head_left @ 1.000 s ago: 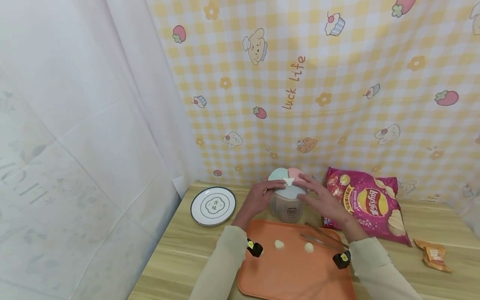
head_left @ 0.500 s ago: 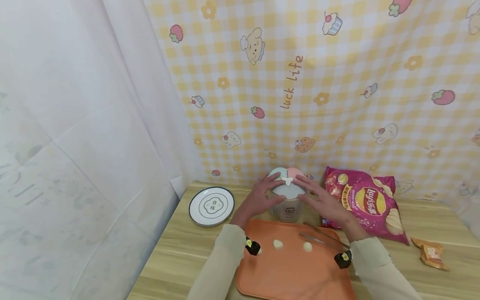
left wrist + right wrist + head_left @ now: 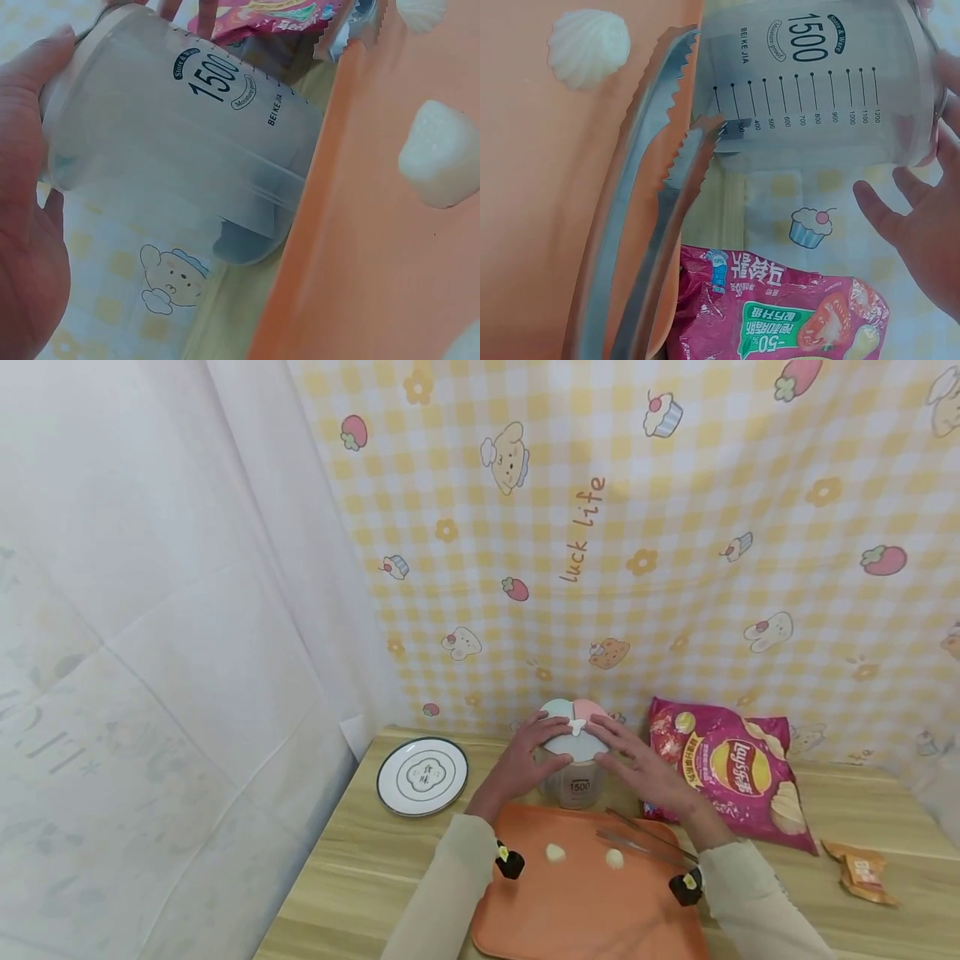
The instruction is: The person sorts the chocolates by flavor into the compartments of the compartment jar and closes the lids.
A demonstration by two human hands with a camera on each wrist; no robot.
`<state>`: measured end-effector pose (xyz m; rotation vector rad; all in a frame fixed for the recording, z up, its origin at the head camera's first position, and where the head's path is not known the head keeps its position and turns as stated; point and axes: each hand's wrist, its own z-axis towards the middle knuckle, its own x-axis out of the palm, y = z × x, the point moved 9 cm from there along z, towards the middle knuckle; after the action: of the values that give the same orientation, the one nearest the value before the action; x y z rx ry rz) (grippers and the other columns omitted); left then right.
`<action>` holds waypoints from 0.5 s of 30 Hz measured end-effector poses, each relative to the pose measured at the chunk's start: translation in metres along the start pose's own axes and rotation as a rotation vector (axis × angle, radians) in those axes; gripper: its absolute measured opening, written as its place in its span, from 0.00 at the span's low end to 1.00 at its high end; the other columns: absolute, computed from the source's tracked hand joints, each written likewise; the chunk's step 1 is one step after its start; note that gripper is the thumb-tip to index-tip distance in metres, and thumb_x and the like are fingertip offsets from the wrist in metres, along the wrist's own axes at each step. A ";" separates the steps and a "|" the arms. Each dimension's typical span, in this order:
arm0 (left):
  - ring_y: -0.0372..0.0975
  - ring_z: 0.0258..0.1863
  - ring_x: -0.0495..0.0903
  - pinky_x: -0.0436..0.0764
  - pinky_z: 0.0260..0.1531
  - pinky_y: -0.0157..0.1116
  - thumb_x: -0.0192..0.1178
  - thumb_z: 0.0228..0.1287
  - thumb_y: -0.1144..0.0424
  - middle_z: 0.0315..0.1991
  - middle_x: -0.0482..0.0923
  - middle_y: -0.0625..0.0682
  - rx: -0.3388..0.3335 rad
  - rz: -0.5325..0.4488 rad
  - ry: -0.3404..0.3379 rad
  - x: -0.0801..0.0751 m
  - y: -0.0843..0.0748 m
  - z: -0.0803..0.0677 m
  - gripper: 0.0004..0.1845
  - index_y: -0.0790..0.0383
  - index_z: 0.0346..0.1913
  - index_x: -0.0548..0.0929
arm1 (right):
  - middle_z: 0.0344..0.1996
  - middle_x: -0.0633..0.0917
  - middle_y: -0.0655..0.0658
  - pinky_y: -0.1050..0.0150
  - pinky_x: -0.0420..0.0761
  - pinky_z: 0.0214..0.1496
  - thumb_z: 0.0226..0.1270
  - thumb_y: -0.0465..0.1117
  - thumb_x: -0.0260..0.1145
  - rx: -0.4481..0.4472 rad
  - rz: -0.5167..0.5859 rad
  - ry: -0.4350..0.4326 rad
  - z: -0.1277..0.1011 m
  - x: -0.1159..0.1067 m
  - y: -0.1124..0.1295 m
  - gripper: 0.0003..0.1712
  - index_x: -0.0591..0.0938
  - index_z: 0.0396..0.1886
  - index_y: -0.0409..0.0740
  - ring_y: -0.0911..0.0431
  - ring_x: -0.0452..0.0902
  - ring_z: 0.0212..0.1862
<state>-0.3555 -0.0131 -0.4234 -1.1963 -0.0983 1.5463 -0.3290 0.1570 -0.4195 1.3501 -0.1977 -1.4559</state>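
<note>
**Both hands on the lidded measuring jar**

A clear jar (image 3: pixel 577 783) marked 1500 stands just below the middle of the head view, behind the far edge of an orange tray (image 3: pixel 585 910). Its round lid (image 3: pixel 573 737), split into pale blue, pink and grey sections, sits on top. The left hand (image 3: pixel 521 760) wraps the jar's left side, its fingers curled over the lid's rim; the right hand (image 3: pixel 645 768) lies against the right side with its fingers fairly straight, the fingertips touching the lid's edge. The jar thus sits between the two hands.

On the tray lie two white shell-shaped pieces (image 3: pixel 555 852) and metal tongs (image 3: pixel 637 842) at its right edge. A pink chip bag (image 3: pixel 731 772) lies to the right of the jar, a white plate (image 3: pixel 422 775) to its left, and a small orange packet (image 3: pixel 862 872) at lower right.
</note>
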 end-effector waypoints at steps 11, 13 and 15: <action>0.44 0.77 0.57 0.58 0.72 0.52 0.67 0.72 0.56 0.71 0.73 0.45 0.025 0.048 -0.013 0.001 0.001 0.000 0.23 0.52 0.67 0.81 | 0.78 0.62 0.36 0.27 0.54 0.68 0.80 0.33 0.59 -0.091 -0.033 -0.046 0.000 -0.002 0.008 0.29 0.69 0.77 0.39 0.32 0.47 0.78; 0.45 0.77 0.57 0.58 0.72 0.52 0.67 0.71 0.56 0.70 0.74 0.45 0.036 0.054 -0.021 0.000 0.000 0.000 0.23 0.53 0.67 0.81 | 0.77 0.62 0.36 0.27 0.54 0.68 0.79 0.32 0.60 -0.099 -0.038 -0.055 0.000 -0.001 0.008 0.29 0.70 0.76 0.39 0.32 0.48 0.78; 0.45 0.76 0.58 0.59 0.72 0.53 0.68 0.71 0.57 0.70 0.74 0.46 0.043 0.056 -0.027 0.000 -0.001 -0.001 0.23 0.53 0.67 0.81 | 0.77 0.63 0.36 0.27 0.54 0.68 0.78 0.32 0.60 -0.105 -0.043 -0.060 0.000 -0.001 0.009 0.28 0.70 0.76 0.38 0.32 0.49 0.78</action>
<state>-0.3545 -0.0137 -0.4232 -1.1537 -0.0495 1.6059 -0.3245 0.1543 -0.4125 1.2340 -0.1298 -1.5229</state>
